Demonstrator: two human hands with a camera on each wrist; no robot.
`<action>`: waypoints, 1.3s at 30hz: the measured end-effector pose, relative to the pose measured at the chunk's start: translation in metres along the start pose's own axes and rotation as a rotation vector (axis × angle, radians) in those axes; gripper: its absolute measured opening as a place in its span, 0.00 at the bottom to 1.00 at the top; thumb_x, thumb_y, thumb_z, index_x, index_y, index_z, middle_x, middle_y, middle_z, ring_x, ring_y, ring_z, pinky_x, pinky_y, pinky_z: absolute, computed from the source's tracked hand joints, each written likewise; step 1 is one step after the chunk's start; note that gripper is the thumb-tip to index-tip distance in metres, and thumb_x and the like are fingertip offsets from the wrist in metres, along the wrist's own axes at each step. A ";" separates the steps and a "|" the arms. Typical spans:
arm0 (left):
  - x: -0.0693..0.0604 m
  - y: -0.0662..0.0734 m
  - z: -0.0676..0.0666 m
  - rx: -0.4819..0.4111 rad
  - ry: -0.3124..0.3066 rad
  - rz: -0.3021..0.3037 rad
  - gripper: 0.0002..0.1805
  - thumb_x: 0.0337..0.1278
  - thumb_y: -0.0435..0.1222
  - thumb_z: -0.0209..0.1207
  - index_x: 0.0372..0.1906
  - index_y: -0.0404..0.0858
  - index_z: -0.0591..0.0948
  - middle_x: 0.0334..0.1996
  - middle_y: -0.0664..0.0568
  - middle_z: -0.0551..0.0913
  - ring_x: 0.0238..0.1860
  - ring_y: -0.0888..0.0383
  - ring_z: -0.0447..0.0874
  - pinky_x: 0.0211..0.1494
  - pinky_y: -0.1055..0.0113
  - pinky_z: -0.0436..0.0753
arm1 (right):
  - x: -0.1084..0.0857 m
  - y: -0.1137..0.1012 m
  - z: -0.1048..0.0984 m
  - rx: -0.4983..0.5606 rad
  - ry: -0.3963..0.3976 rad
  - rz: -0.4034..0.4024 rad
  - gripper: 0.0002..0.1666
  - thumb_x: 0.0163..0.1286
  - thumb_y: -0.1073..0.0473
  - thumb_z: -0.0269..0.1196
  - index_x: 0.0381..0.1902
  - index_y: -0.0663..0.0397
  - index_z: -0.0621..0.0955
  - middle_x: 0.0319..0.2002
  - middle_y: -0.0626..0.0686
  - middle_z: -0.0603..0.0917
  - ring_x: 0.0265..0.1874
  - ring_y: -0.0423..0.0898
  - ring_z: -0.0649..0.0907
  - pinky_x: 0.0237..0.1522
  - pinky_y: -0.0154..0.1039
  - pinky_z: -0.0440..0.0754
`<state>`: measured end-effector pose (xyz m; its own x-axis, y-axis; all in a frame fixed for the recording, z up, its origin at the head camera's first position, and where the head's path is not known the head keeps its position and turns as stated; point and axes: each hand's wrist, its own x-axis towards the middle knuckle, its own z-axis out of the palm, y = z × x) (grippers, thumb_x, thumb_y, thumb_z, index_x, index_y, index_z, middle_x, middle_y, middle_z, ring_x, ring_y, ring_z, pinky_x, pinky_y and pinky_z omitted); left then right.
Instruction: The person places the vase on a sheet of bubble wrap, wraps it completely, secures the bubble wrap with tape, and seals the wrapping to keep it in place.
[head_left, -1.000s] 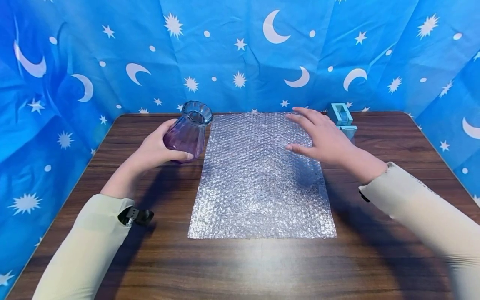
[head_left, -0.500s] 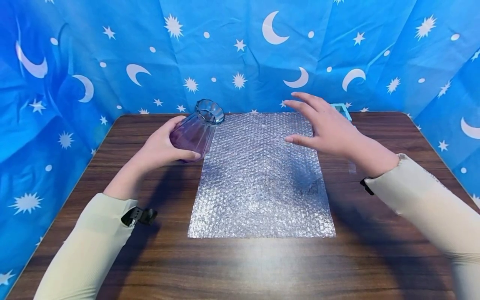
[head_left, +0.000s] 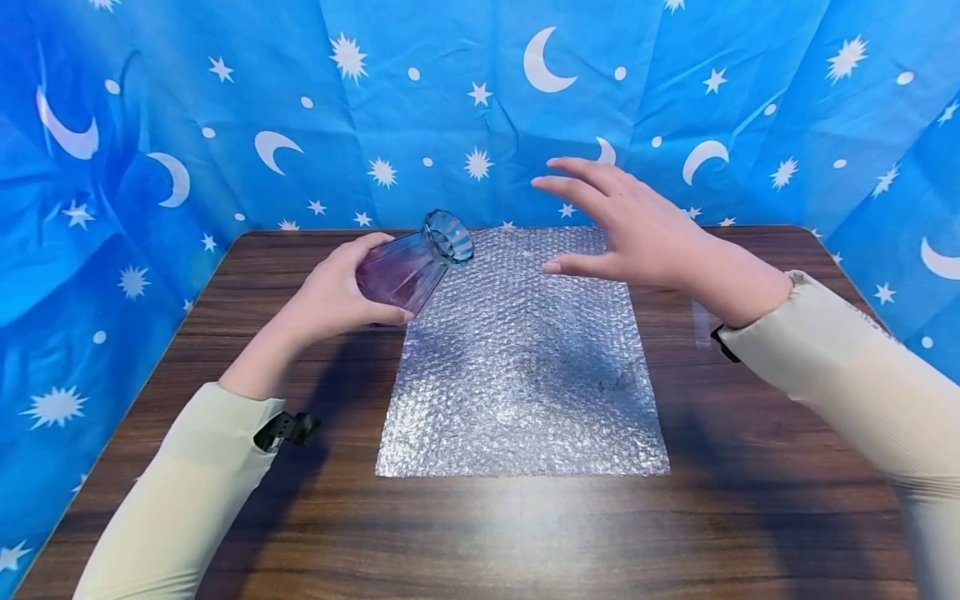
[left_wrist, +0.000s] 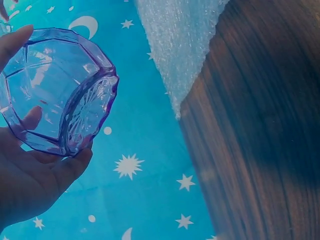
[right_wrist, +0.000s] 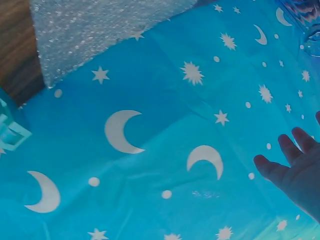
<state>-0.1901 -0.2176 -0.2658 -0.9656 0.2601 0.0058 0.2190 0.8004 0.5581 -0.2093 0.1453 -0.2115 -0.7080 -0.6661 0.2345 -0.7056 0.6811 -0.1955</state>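
Observation:
My left hand grips a faceted glass vase around its wide purple body, holding it above the table. The vase leans to the right, its flared blue rim towards my right hand. In the left wrist view, the underside of the vase shows a ray pattern. My right hand is raised over the far right part of a bubble wrap sheet, fingers spread and holding nothing. A gap separates its fingertips from the rim. The bubble wrap lies flat on the table.
The dark wooden table ends against a blue star-and-moon cloth. A teal tape dispenser shows in the right wrist view; my right hand and arm hide it from the head view. A thin clear strip shows near the right wrist.
My left hand has moved right with the vase and tilted it further to the right. My right hand has risen and shifted left, now hiding the teal dispenser in the head view.

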 end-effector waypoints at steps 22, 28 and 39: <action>0.004 0.035 0.008 0.226 0.094 0.011 0.55 0.40 0.49 0.78 0.76 0.44 0.65 0.69 0.34 0.69 0.69 0.32 0.67 0.63 0.32 0.76 | 0.028 -0.033 0.008 -0.035 -0.051 -0.110 0.56 0.60 0.34 0.72 0.79 0.46 0.63 0.80 0.59 0.62 0.80 0.60 0.63 0.80 0.64 0.58; 0.004 0.042 0.009 0.253 0.101 0.002 0.54 0.40 0.49 0.78 0.76 0.45 0.65 0.70 0.35 0.69 0.68 0.33 0.68 0.62 0.32 0.77 | 0.030 -0.037 0.014 -0.046 -0.061 -0.091 0.57 0.59 0.32 0.72 0.79 0.46 0.64 0.79 0.58 0.64 0.79 0.59 0.64 0.80 0.62 0.61; 0.006 0.055 0.012 0.313 0.098 0.022 0.53 0.41 0.50 0.77 0.76 0.46 0.65 0.70 0.35 0.68 0.66 0.35 0.68 0.57 0.35 0.80 | 0.035 -0.040 0.024 -0.039 -0.110 -0.039 0.56 0.59 0.33 0.73 0.79 0.45 0.64 0.78 0.56 0.68 0.78 0.57 0.66 0.79 0.61 0.62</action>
<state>-0.1817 -0.1651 -0.2451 -0.9658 0.2378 0.1030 0.2574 0.9264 0.2748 -0.2062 0.0874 -0.2180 -0.6809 -0.7199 0.1345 -0.7321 0.6643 -0.1506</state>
